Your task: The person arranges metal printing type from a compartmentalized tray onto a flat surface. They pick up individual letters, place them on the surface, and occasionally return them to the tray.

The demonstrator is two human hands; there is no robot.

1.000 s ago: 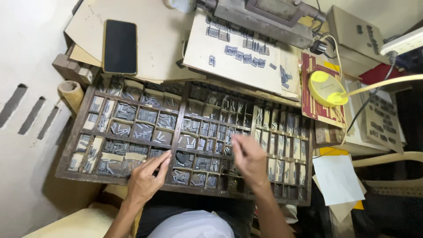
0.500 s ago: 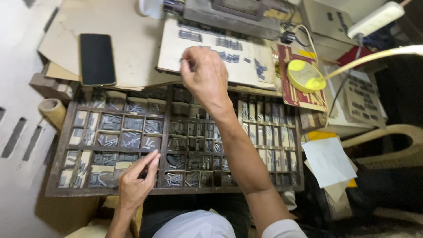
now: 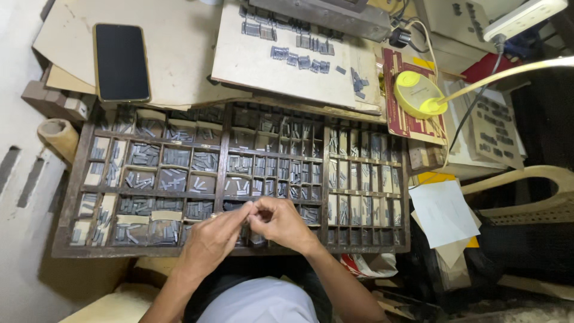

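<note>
Fingertip to Fingertip Over a Tray of Metal Type

Closely, the left hand (image 3: 212, 239) and the right hand (image 3: 281, 224) meet over the lower middle of a wooden type case (image 3: 66, 203), fingertips pinched together around something too small to make out, probably one of the small grey metal sorts (image 3: 173, 179) that fill the compartments. Whether either hand truly grips a piece cannot be told from the head view; the fingers are curled and touching, not spread.

Handling such a sliver well seems to call for a light pinch kept low over the case, so that anything dropped falls back among its own kind rather than into a neighbouring cell. The narrow dividers on the right side of the case leave little room for fingers.

Above the case lies a pale board (image 3: 239, 54) carrying short rows of set type (image 3: 302, 57). To its left a dark phone (image 3: 121, 61) rests face up on cardboard. A yellow desk lamp (image 3: 418, 93) stands at the right, its arm reaching across the upper corner, with a white power strip (image 3: 523, 15) behind. Loose white paper (image 3: 445, 212) and a cream plastic chair (image 3: 538, 191) crowd the right edge. A cardboard tube (image 3: 60, 134) lies just beside the case's left rim.
</note>
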